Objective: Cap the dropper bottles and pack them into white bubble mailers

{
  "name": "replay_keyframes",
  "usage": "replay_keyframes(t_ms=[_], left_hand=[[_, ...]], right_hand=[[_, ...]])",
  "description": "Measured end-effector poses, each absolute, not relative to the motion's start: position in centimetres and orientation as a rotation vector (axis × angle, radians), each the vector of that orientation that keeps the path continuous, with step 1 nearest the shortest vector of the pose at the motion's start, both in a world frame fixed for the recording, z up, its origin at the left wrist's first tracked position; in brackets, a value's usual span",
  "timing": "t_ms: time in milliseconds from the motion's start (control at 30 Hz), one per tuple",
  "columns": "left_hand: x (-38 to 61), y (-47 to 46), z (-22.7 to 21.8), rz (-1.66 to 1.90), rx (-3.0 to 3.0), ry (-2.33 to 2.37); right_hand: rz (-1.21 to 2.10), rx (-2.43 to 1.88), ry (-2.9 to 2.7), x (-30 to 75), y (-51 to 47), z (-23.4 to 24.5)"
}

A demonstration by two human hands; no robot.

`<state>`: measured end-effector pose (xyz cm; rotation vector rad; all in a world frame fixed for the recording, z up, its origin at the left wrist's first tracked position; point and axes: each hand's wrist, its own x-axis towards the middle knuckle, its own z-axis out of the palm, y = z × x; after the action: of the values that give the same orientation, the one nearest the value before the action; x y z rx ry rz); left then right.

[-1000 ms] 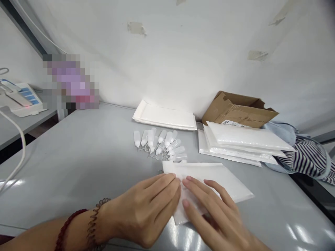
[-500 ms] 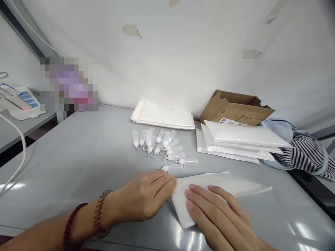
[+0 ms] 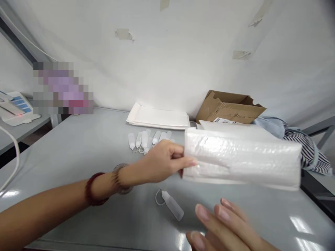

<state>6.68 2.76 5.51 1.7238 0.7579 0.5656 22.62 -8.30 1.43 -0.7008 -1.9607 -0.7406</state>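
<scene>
My left hand (image 3: 170,158) pinches the left end of a white bubble mailer (image 3: 243,158), thumb in front, and holds it raised above the table. Below it, on the grey tabletop, lies one translucent squeeze bottle (image 3: 173,205) with a white cap and a looped strap. My right hand (image 3: 222,226) is at the lower right, slightly blurred, fingers apart and holding nothing, near that bottle. Farther back, a cluster of similar small bottles (image 3: 144,140) lies partly hidden behind my left hand.
A flat stack of white mailers (image 3: 159,116) lies by the wall. On the right, more mailers (image 3: 232,128) rest before an open cardboard box (image 3: 230,109), beside striped fabric (image 3: 306,146). A white device (image 3: 19,108) and a cable (image 3: 15,164) are at far left.
The mailer has been lifted off the table in my left hand, moving up and right. My right hand has let go and dropped lower. A single bottle now shows on the table.
</scene>
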Motion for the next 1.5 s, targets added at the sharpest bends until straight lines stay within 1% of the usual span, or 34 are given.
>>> replay_keyframes(t_ms=[133, 333, 467, 600, 733, 967, 1100, 1200, 1300, 1500], left_hand=[[11.7, 5.0, 6.1, 0.571, 1.251, 0.592], [16.1, 8.7, 5.2, 0.521, 1.125, 0.619], [16.6, 10.2, 4.9, 0.528, 1.166, 0.689], [16.8, 10.5, 5.0, 0.506, 1.277, 0.767], [16.3, 10.5, 5.3, 0.509, 1.436, 0.86], [10.2, 12.5, 6.2, 0.476, 1.934, 1.138], [5.4, 14.6, 5.1, 0.406, 2.289, 1.342], [2.9, 15.8, 3.7, 0.298, 2.461, 1.406], [1.8, 16.5, 2.9, 0.261, 2.569, 1.426], [1.7, 17.0, 3.0, 0.2, 2.694, 1.419]], right_hand=[[-0.669, -0.69, -2.022, 22.9, -7.8, 1.5], [-0.622, -0.674, -2.057, 23.0, -7.8, 1.7], [-0.504, -0.786, -2.024, 22.4, -8.4, 2.2], [-0.472, -0.789, -2.073, 22.4, -8.4, 2.4], [-0.556, -0.711, -2.044, 22.8, -7.8, 2.2], [-0.495, -0.799, -2.07, 22.5, -8.0, 1.9], [-0.469, -0.785, -2.083, 22.5, -8.1, 1.6], [-0.475, -0.759, -2.094, 22.6, -7.8, 1.5], [-0.486, -0.755, -2.122, 22.7, -7.6, 1.7], [-0.476, -0.765, -2.151, 22.9, -7.3, 1.8]])
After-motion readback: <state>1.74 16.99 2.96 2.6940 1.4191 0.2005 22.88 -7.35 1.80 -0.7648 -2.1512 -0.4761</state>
